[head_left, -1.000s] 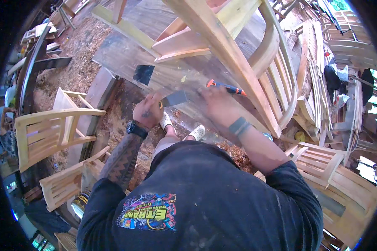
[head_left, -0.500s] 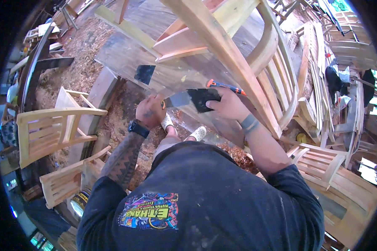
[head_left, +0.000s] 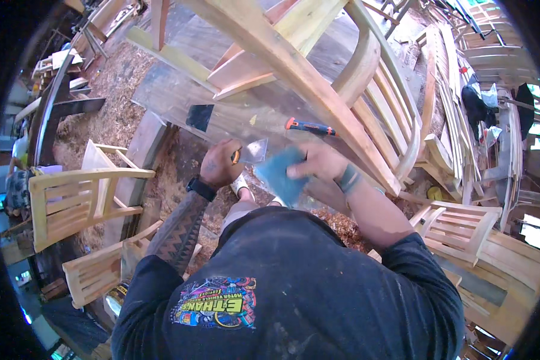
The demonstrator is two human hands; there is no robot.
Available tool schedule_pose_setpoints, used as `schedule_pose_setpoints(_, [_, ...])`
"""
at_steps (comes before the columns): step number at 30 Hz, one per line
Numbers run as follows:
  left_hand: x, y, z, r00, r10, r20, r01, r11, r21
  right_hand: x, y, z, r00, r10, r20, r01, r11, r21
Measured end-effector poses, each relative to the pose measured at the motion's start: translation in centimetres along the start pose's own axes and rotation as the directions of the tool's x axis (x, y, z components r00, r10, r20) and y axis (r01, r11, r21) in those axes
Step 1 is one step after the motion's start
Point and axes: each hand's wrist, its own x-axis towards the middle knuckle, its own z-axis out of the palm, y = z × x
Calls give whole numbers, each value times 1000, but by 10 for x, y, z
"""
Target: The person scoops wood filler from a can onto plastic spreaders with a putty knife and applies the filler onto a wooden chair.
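My left hand (head_left: 221,162) is closed around the handle of a putty knife, its broad metal blade (head_left: 255,150) pointing right. The handle is mostly hidden, with a bit of orange showing. In my right hand (head_left: 323,161) is a piece of sandpaper (head_left: 282,175), pinched between thumb and fingers, its teal side showing and smeared by motion. The sandpaper and the blade are apart. Just beyond my right hand, an orange-and-black handled tool (head_left: 311,127) lies on the worn wooden board (head_left: 168,81). A small dark square sheet (head_left: 199,117) rests near the board's front edge.
A large wooden bench frame (head_left: 294,66) stands on the board, its long rail slanting down to the right. Unfinished wooden chairs (head_left: 87,180) are at the left, and a slatted wooden seat (head_left: 456,228) is at the right. Wood shavings (head_left: 117,78) cover the floor.
My right hand has drawn the sandpaper off the putty knife's blade and nearer my body. The sandpaper showed its dark side before and shows teal now. My left hand still grips the putty knife.
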Motion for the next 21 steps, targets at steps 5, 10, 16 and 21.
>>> schedule_pose_setpoints(5, [0,0,2,1000,2,7,-2,1000,-20,5,-3,7,919,-137,-371,301,851,431])
schedule_pose_setpoints(10, [-6,-1,7,981,98,-167,-107,993,-46,9,-9,10,972,-111,207,144,977,-154])
schedule_pose_setpoints(16, [-26,-39,6,998,57,34,-56,998,-20,9,-35,20,996,4,94,18,972,-235])
schedule_pose_setpoints(21, [-47,-28,-41,995,-98,-1,97,987,131,15,-88,71,907,-220,-359,-33,812,-583])
